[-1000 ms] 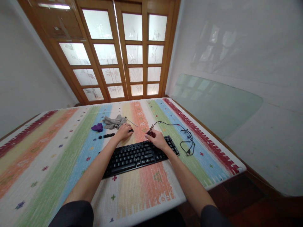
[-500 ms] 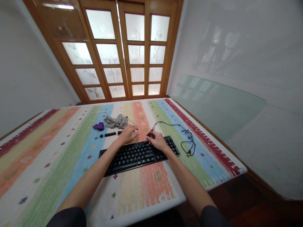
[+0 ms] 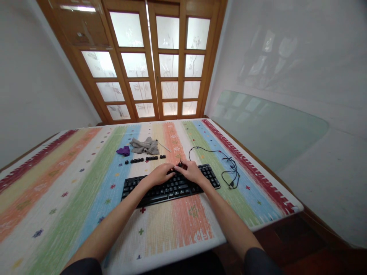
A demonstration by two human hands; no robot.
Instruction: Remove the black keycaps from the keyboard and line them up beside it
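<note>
A black keyboard [image 3: 169, 191] lies across the near part of the table, its cable running off the back right. Over its upper edge, my left hand [image 3: 162, 173] is closed, fingertips meeting those of the other hand. What it pinches, if anything, is hidden. My right hand [image 3: 190, 170] is closed on a small dark tool with thin tips [image 3: 180, 164], just above the top keys. Behind the keyboard, several loose black keycaps [image 3: 151, 158] stand in a row.
A crumpled grey cloth [image 3: 145, 146] and a purple cloth [image 3: 123, 151] lie behind the keycaps. Near them is a thin rod [image 3: 164, 146]. The coiled USB cable [image 3: 231, 172] rests to the right. A striped tablecloth [image 3: 86, 183] covers the table.
My left hand has come back from near the keycaps to the keyboard's upper edge, against my right hand. More of the keycap row shows. The view has shifted slightly.
</note>
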